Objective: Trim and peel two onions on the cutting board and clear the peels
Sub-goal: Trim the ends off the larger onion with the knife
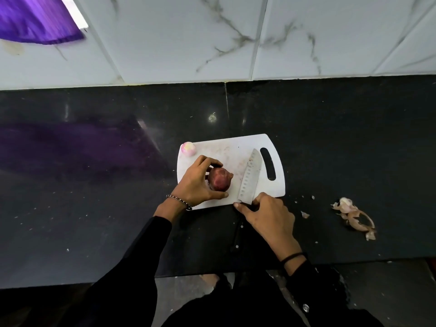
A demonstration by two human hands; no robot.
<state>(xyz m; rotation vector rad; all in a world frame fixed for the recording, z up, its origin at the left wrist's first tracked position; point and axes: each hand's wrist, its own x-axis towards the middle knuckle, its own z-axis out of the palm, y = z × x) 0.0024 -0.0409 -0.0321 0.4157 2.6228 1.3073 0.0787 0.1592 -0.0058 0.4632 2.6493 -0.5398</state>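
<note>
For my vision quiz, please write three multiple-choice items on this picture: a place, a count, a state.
1. Where lies the peeled onion? A in a bowl; B on the cutting board, at its far left corner; C in the sink.
2. How many onions are on the board? A one; B two; C three.
3. The red onion held by the left hand is: A halved; B sliced; C whole, skin on.
Answers: B, it sits at that corner; B, one peeled and one red; C, its red skin is on.
</note>
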